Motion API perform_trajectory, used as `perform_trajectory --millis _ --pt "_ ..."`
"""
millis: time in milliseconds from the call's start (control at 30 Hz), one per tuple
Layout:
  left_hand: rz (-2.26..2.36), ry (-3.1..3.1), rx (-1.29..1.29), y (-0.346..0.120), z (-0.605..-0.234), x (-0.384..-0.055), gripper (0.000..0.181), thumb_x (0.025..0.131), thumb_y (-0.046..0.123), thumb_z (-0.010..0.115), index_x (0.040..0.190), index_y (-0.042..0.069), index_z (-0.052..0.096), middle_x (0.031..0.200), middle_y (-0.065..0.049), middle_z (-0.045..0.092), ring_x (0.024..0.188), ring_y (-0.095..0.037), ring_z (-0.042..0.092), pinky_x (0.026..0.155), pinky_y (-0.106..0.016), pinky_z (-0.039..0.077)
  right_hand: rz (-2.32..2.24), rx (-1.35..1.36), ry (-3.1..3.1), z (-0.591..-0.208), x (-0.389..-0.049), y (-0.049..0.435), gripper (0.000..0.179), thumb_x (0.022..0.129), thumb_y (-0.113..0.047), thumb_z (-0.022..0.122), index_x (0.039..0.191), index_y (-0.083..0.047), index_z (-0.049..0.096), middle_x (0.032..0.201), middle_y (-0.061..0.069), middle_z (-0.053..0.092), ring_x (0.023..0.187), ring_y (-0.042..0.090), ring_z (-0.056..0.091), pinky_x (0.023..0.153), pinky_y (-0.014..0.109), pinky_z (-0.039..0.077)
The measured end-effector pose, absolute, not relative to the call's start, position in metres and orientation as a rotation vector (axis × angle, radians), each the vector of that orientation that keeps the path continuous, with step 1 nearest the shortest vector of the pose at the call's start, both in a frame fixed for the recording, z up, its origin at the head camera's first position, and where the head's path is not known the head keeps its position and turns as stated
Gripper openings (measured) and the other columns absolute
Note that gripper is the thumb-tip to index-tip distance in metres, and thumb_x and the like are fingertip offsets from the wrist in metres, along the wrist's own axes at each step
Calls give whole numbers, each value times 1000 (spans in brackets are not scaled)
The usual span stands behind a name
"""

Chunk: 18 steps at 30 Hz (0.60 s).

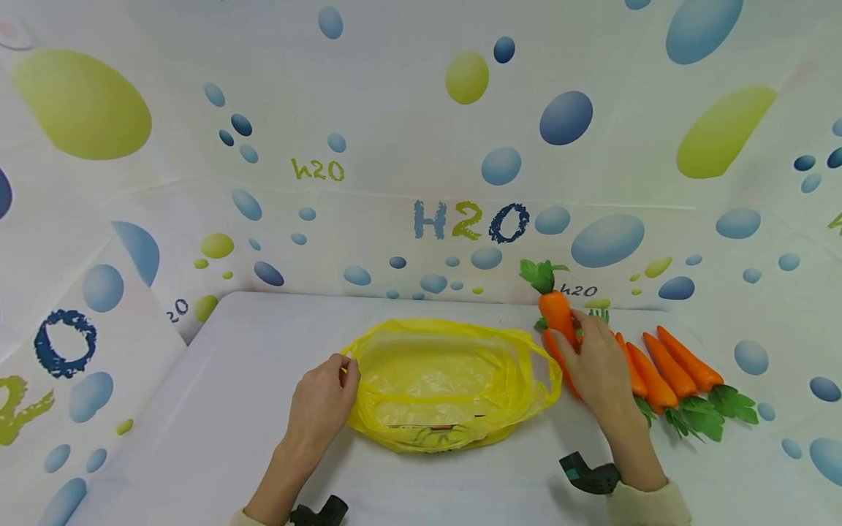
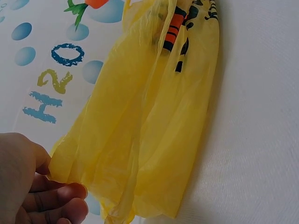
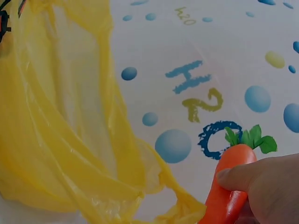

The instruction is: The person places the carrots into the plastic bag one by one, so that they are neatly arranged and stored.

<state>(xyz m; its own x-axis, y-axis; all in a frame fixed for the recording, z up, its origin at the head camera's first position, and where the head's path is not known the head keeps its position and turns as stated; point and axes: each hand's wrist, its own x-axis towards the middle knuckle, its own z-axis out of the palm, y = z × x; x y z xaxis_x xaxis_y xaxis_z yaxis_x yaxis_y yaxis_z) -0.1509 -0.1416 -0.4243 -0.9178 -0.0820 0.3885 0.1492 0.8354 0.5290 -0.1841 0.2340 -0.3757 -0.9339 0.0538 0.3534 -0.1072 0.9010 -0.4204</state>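
Observation:
A yellow plastic bag (image 1: 427, 365) stands in the middle of the white table with its mouth spread wide. My left hand (image 1: 324, 398) pinches the left edge of the bag; in the left wrist view, thumb and fingers (image 2: 70, 193) hold the thin plastic. My right hand (image 1: 598, 365) grips an orange toy carrot (image 1: 556, 310), leafy top upward, just right of the bag. In the right wrist view the thumb lies across this carrot (image 3: 231, 161), close beside the bag's handle loop (image 3: 187, 205). Another carrot (image 1: 559, 358) shows below the gripped one, partly hidden by the hand.
Several more carrots (image 1: 684, 358) lie in a row at the right, leaves (image 1: 704, 416) toward the near side. A patterned sheet (image 1: 395, 146) with blue and green spots hangs behind the table (image 1: 263, 351). Black wrist devices (image 1: 588, 475) sit on both wrists.

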Motion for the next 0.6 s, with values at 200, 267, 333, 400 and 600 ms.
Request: perform_trajectory --millis 200,267,333,400,600 --pt "-796 -2614 -50 -142 -425 -151 20 97 16 60 91 -1 68 64 -4 57 51 -12 43 50 -22 39 633 74 -2681 -372 -185 226 58 99 -30 62 143 5 45 128 26 55 103 38 56 92 57 53" --pt "-792 -2613 -50 -142 -425 -151 20 97 16 60 91 -1 68 64 -4 58 51 -12 43 51 -22 40 642 88 -2668 -372 -186 224 58 99 -31 61 143 4 45 131 25 54 107 39 57 93 57 52" --pt "-789 -2610 -51 -142 -425 -151 20 97 16 60 91 -1 68 64 -5 58 52 -12 44 51 -23 40 648 103 -2652 -372 -187 222 58 99 -31 61 143 3 44 130 24 54 106 39 57 92 57 52" --pt "-790 -2608 -54 -142 -425 -151 20 97 16 60 91 -1 68 64 -5 58 52 -12 44 51 -23 40 652 126 -2626 -372 -188 219 57 99 -29 62 142 3 45 128 24 55 102 37 57 89 55 54" --pt "-790 -2609 -57 -142 -425 -151 20 97 16 60 91 -1 68 65 -5 58 51 -11 44 50 -22 40 636 218 -2515 -368 -192 205 51 96 -24 66 137 3 49 122 21 58 89 31 57 74 47 58"
